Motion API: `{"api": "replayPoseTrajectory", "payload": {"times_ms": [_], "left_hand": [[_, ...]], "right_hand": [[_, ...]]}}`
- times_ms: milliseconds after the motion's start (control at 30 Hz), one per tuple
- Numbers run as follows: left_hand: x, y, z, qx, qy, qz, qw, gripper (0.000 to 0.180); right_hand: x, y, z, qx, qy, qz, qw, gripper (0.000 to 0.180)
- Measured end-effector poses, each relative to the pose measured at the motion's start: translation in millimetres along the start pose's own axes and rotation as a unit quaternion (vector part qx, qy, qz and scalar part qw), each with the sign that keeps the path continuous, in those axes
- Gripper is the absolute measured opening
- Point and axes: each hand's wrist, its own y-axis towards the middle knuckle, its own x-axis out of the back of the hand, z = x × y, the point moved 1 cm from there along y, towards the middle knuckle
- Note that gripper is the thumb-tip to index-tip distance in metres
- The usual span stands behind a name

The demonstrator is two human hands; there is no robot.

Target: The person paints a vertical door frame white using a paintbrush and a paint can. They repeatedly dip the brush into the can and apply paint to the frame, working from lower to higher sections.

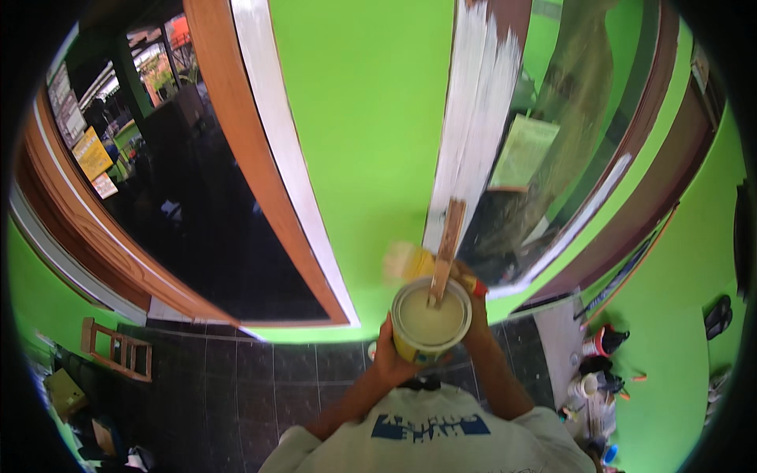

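Observation:
In front of my chest my left hand is wrapped round the left side of an open paint can. Pale cream paint shows inside it. A flat wooden stick, smeared with paint, stands in the can and leans up against its far rim. On the can's right side, my right hand is closed on a wide paintbrush, whose pale bristles are blurred and point left past the can. Its fingers are partly hidden by the can. Beyond is a window frame with streaky white paint.
A green wall runs between that frame and a brown-and-white framed dark window. A small wooden ladder stands at left on dark floor tiles. Pots and tools crowd the right side by another green wall.

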Motion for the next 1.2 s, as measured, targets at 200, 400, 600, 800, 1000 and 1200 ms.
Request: {"api": "replayPoseTrajectory", "payload": {"times_ms": [200, 400, 600, 800, 1000, 1200], "left_hand": [[-9, 4, -5, -0.015, -0.04, 0.006, 0.999, 0.071], [-16, 5, -13, -0.082, -0.035, -0.04, 0.995, 0.067], [8, 3, -19, -0.084, -0.004, -0.082, 0.993, 0.085], [7, 5, -21, -0.079, 0.017, -0.091, 0.993, 0.085], [-8, 7, -21, -0.084, -0.005, -0.103, 0.991, 0.069], [-9, 5, -19, -0.078, -0.024, -0.111, 0.991, 0.068]], "right_hand": [[-13, -6, 12, 0.029, 0.037, -0.04, 0.998, 0.039], [19, 1, 20, 0.114, 0.033, -0.123, 0.985, 0.034], [76, 1, 114, 0.284, -0.084, -0.117, 0.948, 0.015], [14, -8, 177, 0.283, -0.28, 0.07, 0.915, 0.017], [-44, 12, 168, 0.233, -0.443, 0.255, 0.827, 0.016], [-53, 19, 147, 0.212, -0.458, 0.313, 0.805, 0.018]]}}
